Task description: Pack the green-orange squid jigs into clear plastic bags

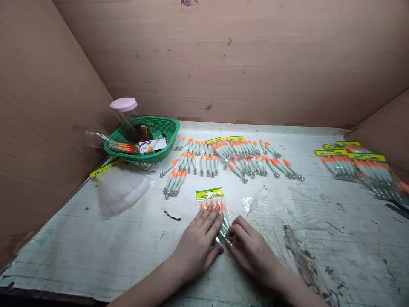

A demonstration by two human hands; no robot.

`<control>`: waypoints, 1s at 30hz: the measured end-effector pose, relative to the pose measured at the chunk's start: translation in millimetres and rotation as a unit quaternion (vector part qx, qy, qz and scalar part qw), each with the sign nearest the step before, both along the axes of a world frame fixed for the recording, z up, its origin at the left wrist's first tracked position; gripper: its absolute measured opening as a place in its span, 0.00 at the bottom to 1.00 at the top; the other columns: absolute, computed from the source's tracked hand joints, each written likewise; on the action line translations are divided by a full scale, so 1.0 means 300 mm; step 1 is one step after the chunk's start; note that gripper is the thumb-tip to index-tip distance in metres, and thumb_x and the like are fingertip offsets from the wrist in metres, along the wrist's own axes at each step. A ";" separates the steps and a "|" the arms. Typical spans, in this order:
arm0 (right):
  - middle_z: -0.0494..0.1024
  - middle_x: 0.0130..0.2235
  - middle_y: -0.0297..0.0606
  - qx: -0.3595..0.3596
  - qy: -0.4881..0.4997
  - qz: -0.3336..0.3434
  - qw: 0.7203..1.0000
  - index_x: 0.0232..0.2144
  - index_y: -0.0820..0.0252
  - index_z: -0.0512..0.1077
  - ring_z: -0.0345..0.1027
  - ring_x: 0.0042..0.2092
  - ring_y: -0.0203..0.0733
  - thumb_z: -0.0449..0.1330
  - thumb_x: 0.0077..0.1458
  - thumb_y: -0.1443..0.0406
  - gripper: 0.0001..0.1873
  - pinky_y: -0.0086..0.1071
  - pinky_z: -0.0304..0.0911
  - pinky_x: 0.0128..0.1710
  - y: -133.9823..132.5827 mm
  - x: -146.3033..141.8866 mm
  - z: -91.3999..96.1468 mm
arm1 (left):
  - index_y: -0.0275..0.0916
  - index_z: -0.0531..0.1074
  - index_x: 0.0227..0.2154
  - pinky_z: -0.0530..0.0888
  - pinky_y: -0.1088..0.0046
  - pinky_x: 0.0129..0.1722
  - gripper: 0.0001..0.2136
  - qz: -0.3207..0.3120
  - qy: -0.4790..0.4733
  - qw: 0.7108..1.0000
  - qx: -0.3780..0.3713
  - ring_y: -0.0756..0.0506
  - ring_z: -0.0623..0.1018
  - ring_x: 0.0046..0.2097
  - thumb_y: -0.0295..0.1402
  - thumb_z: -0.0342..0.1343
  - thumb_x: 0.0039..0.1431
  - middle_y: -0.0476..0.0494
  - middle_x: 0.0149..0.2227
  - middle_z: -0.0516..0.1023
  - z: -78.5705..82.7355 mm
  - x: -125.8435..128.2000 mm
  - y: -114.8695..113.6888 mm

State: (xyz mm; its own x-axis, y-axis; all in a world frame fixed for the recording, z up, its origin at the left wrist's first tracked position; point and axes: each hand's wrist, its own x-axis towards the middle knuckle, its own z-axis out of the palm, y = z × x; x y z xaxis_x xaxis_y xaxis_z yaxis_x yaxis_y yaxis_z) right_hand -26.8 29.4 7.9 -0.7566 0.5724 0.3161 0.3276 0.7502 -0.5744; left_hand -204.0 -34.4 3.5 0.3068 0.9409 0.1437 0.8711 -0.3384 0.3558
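A clear bag of fishing lures [226,215] with a yellow and green header lies flat on the table before me. Orange tips and pale bodies show through its plastic. My left hand [204,234] rests on the bag with fingers stretched out, covering part of the lures. At the bag's lower right edge, my right hand [251,249] has its fingers curled and pinched on the plastic. Beyond the hands, loose lures [207,165] lie in rows, hooks towards me. Two packs with yellow headers [235,138] sit among them.
At the left stands a green basket [150,160] holding a lidded jar [124,104] and other lures. Empty clear bags [119,192] are fanned in front of it. Filled lure packs [370,168] are piled at the right, near a dark tool [398,209]. Board walls enclose the table.
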 end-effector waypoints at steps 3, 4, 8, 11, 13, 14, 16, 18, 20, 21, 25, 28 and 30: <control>0.68 0.34 0.38 -0.019 -0.003 0.006 1.000 0.35 0.58 0.63 0.65 0.32 0.37 0.52 0.55 0.71 0.05 0.29 0.67 0.29 0.009 0.036 0.009 | 0.34 0.44 0.64 0.58 0.50 0.60 0.36 -0.025 0.000 1.000 -0.009 0.36 0.49 0.66 0.35 0.53 0.55 0.32 0.66 0.48 0.029 -0.037 -0.024; 0.69 0.36 0.40 -0.009 -0.002 0.019 1.000 0.38 0.59 0.63 0.66 0.35 0.39 0.53 0.55 0.70 0.07 0.31 0.68 0.32 0.014 0.060 0.017 | 0.34 0.42 0.64 0.57 0.49 0.60 0.37 -0.045 0.001 0.999 -0.013 0.35 0.47 0.66 0.35 0.53 0.54 0.32 0.66 0.46 0.045 -0.056 -0.039; 0.73 0.46 0.48 0.177 -0.026 0.089 0.980 0.50 0.64 0.65 0.65 0.45 0.47 0.52 0.57 0.73 0.17 0.39 0.67 0.41 0.030 0.151 0.055 | 0.33 0.49 0.63 0.55 0.49 0.61 0.33 -0.139 0.061 0.987 0.049 0.35 0.49 0.66 0.28 0.50 0.53 0.36 0.65 0.51 0.080 -0.127 -0.096; 0.76 0.44 0.49 0.235 -0.031 0.156 0.959 0.51 0.71 0.66 0.67 0.45 0.46 0.47 0.61 0.73 0.17 0.39 0.67 0.44 0.026 0.155 0.072 | 0.35 0.64 0.55 0.60 0.63 0.59 0.22 -0.161 0.080 0.965 0.188 0.42 0.63 0.60 0.22 0.49 0.56 0.43 0.57 0.69 0.051 -0.131 -0.111; 0.77 0.39 0.50 0.206 -0.003 0.189 0.960 0.48 0.75 0.67 0.68 0.42 0.45 0.44 0.62 0.72 0.17 0.37 0.67 0.44 0.019 0.134 0.068 | 0.35 0.70 0.46 0.65 0.69 0.53 0.14 -0.160 0.041 0.954 0.250 0.47 0.72 0.51 0.21 0.51 0.57 0.45 0.46 0.78 0.023 -0.112 -0.111; 0.77 0.39 0.50 0.190 0.011 0.196 0.962 0.47 0.75 0.67 0.68 0.41 0.44 0.43 0.63 0.73 0.16 0.36 0.67 0.43 0.016 0.124 0.060 | 0.35 0.71 0.42 0.66 0.70 0.50 0.11 -0.147 0.011 0.955 0.257 0.47 0.74 0.47 0.21 0.51 0.58 0.46 0.41 0.80 0.012 -0.100 -0.112; 0.77 0.40 0.50 0.153 0.031 0.195 0.968 0.45 0.71 0.67 0.67 0.41 0.44 0.44 0.63 0.73 0.15 0.36 0.67 0.40 0.007 0.113 0.036 | 0.36 0.71 0.37 0.67 0.69 0.44 0.08 -0.094 -0.063 0.966 0.232 0.47 0.75 0.41 0.21 0.48 0.59 0.46 0.35 0.80 0.000 -0.077 -0.119; 0.76 0.39 0.48 0.087 0.053 0.167 0.981 0.43 0.66 0.67 0.66 0.40 0.43 0.45 0.63 0.73 0.12 0.35 0.67 0.37 -0.006 0.110 0.005 | 0.37 0.69 0.34 0.67 0.68 0.42 0.09 -0.018 -0.139 0.973 0.185 0.47 0.75 0.39 0.20 0.46 0.59 0.46 0.32 0.78 0.002 -0.054 -0.133; 0.74 0.35 0.44 0.018 0.083 0.117 0.989 0.40 0.63 0.66 0.65 0.36 0.41 0.46 0.63 0.72 0.09 0.34 0.65 0.33 -0.024 0.107 -0.020 | 0.38 0.66 0.32 0.67 0.69 0.41 0.09 0.047 -0.184 0.970 0.153 0.48 0.74 0.38 0.19 0.45 0.58 0.47 0.30 0.76 0.012 -0.031 -0.151; 0.73 0.33 0.41 -0.004 0.095 0.088 0.992 0.38 0.61 0.65 0.64 0.34 0.40 0.46 0.63 0.72 0.08 0.33 0.64 0.31 -0.033 0.104 -0.027 | 0.39 0.65 0.31 0.67 0.69 0.40 0.09 0.072 -0.190 0.969 0.142 0.48 0.74 0.37 0.18 0.46 0.56 0.47 0.30 0.75 0.018 -0.019 -0.158; 0.70 0.28 0.36 -0.037 0.070 -0.008 0.997 0.32 0.58 0.64 0.62 0.31 0.38 0.48 0.61 0.72 0.07 0.31 0.61 0.29 -0.059 0.075 -0.021 | 0.40 0.64 0.29 0.67 0.69 0.38 0.07 0.138 -0.171 0.970 0.104 0.47 0.74 0.36 0.21 0.49 0.56 0.48 0.28 0.74 0.024 0.020 -0.170; 0.68 0.27 0.34 -0.058 0.058 -0.072 0.994 0.30 0.57 0.63 0.63 0.30 0.37 0.49 0.60 0.71 0.08 0.29 0.61 0.29 -0.070 0.049 -0.010 | 0.40 0.65 0.28 0.67 0.70 0.35 0.07 0.183 -0.175 0.963 0.087 0.48 0.73 0.33 0.23 0.49 0.58 0.49 0.27 0.73 0.010 0.034 -0.166; 0.68 0.26 0.34 -0.073 0.064 -0.109 0.989 0.29 0.57 0.63 0.63 0.29 0.37 0.48 0.61 0.70 0.09 0.28 0.60 0.28 -0.075 0.032 -0.012 | 0.40 0.65 0.27 0.67 0.72 0.33 0.07 0.219 -0.179 0.956 0.076 0.48 0.72 0.31 0.24 0.49 0.59 0.49 0.26 0.73 0.000 0.036 -0.162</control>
